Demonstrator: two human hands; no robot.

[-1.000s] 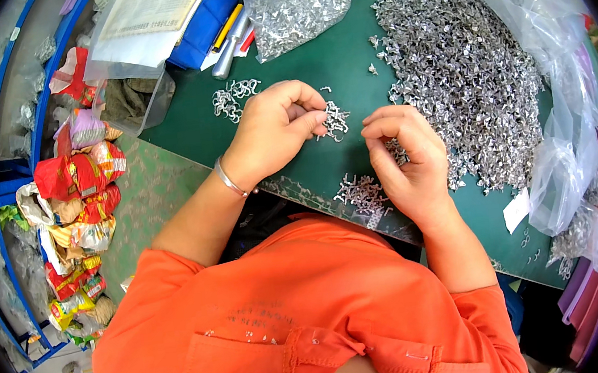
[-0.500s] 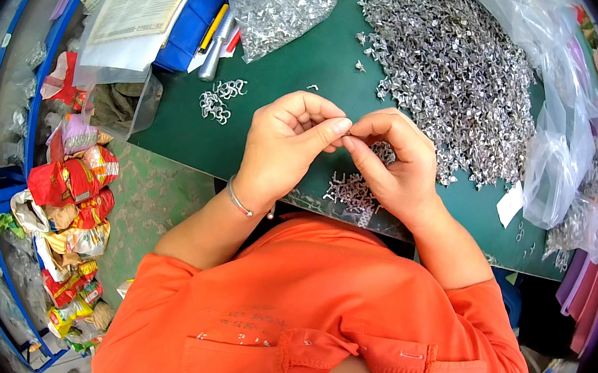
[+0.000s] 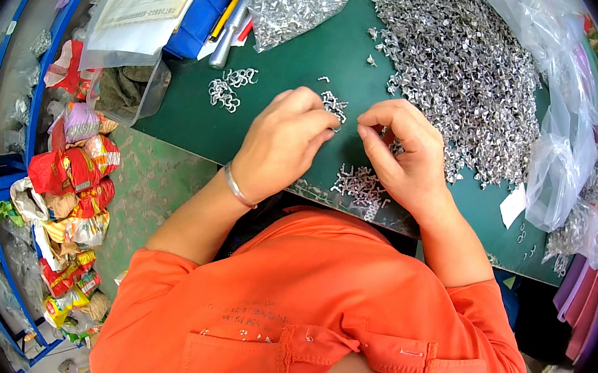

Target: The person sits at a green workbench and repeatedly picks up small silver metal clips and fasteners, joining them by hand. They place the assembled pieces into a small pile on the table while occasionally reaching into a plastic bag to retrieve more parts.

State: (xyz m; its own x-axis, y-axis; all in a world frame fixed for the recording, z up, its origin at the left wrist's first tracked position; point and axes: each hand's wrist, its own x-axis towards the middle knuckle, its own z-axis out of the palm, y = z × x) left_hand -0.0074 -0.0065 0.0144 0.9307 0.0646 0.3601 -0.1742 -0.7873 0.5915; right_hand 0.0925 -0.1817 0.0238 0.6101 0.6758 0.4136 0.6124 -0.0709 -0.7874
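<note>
My left hand [image 3: 286,143], a metal bangle on its wrist, is over the green table with its fingers pinched together. Its fingertips are at the near edge of a small pile of metal pieces [image 3: 335,104]; a tiny bit of metal shows by them, but what they grip is too small to make out. A short gap away, my right hand [image 3: 412,149] is curled, thumb and forefinger tips close together; anything between them cannot be made out. Small, bent metal pieces [image 3: 359,186] lie heaped at the table's near edge, beside the right wrist. Curved metal hooks [image 3: 230,88] form another pile farther left.
A broad heap of silvery metal parts [image 3: 458,75] covers the right of the green table [image 3: 286,67]. Clear plastic bags [image 3: 557,115] lie beyond it. A filled bag [image 3: 302,4], a blue box [image 3: 202,18], a metal-handled tool [image 3: 229,37] and a plastic tub [image 3: 147,93] stand at the back.
My hands, fingertips together before, have parted. The left hand has turned palm down, its fingers lowered by the small pile, which now shows. The view has shifted slightly.
</note>
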